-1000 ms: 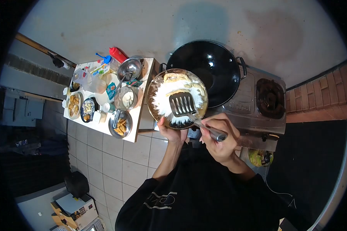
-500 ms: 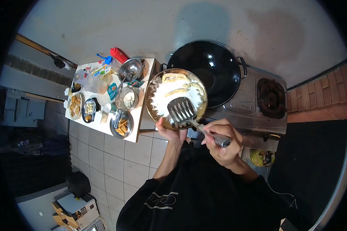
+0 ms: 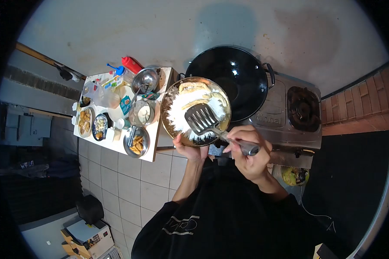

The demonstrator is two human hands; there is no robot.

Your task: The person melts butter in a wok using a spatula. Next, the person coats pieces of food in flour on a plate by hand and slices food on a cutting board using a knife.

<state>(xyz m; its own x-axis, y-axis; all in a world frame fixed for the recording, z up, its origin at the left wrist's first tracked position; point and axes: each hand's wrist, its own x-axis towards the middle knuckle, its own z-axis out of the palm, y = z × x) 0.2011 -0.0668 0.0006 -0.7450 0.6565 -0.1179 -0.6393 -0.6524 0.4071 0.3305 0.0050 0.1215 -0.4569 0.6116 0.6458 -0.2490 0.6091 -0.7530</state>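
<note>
My left hand [image 3: 192, 149] is closed on the near rim of a round metal bowl [image 3: 167, 115], its thumb at the edge and its other fingers mostly hidden below. White flour [image 3: 177, 110] covers the bowl's bottom, and several pale coated food pieces [image 3: 194, 88] lie towards the far side. In my right hand [image 3: 250, 153] is the grey handle of a slotted spatula [image 3: 202, 118]. Its dark slotted head hangs over the flour, apparently touching it. Just beyond the bowl sits a large black wok [image 3: 224, 64], partly hidden by the bowl's rim.
The wok stands on a gas stove [image 3: 268, 108] whose right burner [image 3: 304, 108] is uncovered. To the left, a white table [image 3: 150, 154] carries a steel bowl [image 3: 145, 80], a glass bowl [image 3: 141, 113], a plate of fried pieces [image 3: 136, 142] and a red squeeze bottle [image 3: 132, 64].
The spatula head has shifted slightly left and up over the flour, with my right hand still around its handle. The bowl has moved very little in the view.
</note>
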